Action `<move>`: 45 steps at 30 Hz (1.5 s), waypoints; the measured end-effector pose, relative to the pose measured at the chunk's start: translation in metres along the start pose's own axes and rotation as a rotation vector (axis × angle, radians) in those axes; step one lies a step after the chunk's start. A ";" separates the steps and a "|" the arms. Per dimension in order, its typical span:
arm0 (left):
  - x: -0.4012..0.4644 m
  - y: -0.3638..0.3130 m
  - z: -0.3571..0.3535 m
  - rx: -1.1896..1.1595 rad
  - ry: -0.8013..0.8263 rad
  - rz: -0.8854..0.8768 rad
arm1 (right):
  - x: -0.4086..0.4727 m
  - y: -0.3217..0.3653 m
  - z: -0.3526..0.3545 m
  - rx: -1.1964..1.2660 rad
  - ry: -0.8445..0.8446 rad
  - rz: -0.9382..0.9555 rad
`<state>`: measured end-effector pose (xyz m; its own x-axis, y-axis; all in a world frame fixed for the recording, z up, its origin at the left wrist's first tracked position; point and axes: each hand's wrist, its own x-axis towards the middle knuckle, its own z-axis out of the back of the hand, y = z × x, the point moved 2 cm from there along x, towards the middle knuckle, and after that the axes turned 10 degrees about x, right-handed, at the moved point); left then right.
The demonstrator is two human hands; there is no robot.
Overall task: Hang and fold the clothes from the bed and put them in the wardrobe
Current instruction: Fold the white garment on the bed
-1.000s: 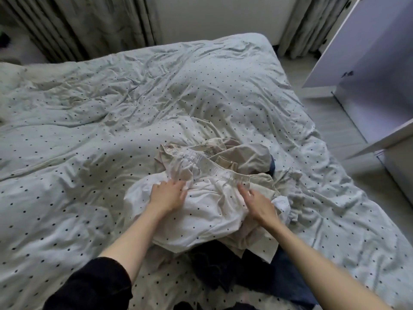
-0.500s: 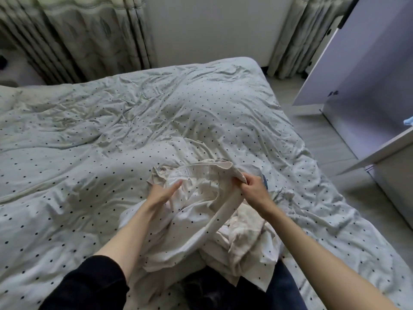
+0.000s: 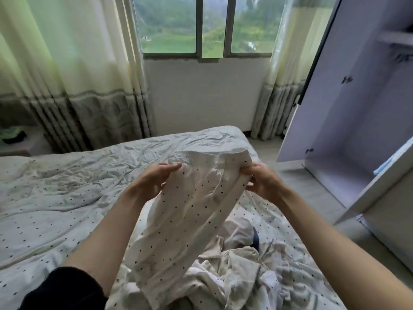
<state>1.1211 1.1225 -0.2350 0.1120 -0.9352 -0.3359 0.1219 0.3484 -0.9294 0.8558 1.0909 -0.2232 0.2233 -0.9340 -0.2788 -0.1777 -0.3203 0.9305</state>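
garments: one white dotted garment [image 3: 192, 211] was held up over the bed's near right part; one crumpled pile of clothes [image 3: 234, 271] lay under it near the bed's near edge, its pieces too tangled to count.
hands: two. the left hand [image 3: 156, 177] pinched the garment's gathered top edge at the left; the right hand [image 3: 262, 182] gripped the same edge at the right, fingers curled into the cloth.
garment shape: soft thin fabric, small dark dots, a ruffled band on top, hanging long and narrow down to the pile.
bed [image 3: 55, 198]: one, covered by a wrinkled pale sheet with the same kind of dots.
wardrobe [image 3: 357, 108]: one, white, doors open, beside the bed's right edge; its right part was cut off.
hard to make out: a dark blue piece [image 3: 256, 239] poked from the pile, its kind unclear; the garment's lower end was lost among the folds.
sleeve [image 3: 67, 289]: one black, on the left arm.
window [image 3: 205, 25]: one, with two curtains beyond the bed's far edge.
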 end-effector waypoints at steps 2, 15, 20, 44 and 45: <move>-0.010 -0.023 0.000 -0.017 -0.054 -0.062 | -0.012 0.021 -0.001 0.025 0.000 0.018; -0.115 -0.223 -0.086 0.202 -0.185 -0.752 | -0.168 0.221 0.041 -0.019 -0.396 0.536; -0.178 -0.334 -0.142 0.115 -0.284 -0.969 | -0.263 0.321 0.068 -0.028 -0.578 0.800; -0.353 -0.436 -0.505 0.287 0.342 -1.354 | -0.647 0.391 0.306 -0.610 -1.776 1.103; -0.348 -0.431 -0.516 0.380 0.313 -1.347 | -0.651 0.385 0.318 -0.610 -1.786 1.028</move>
<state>0.5205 1.2654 0.2031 -0.5101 -0.5186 0.6862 0.2158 -0.8495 -0.4815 0.3367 1.5257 0.2412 -0.6957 0.0726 0.7146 0.7166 0.0012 0.6975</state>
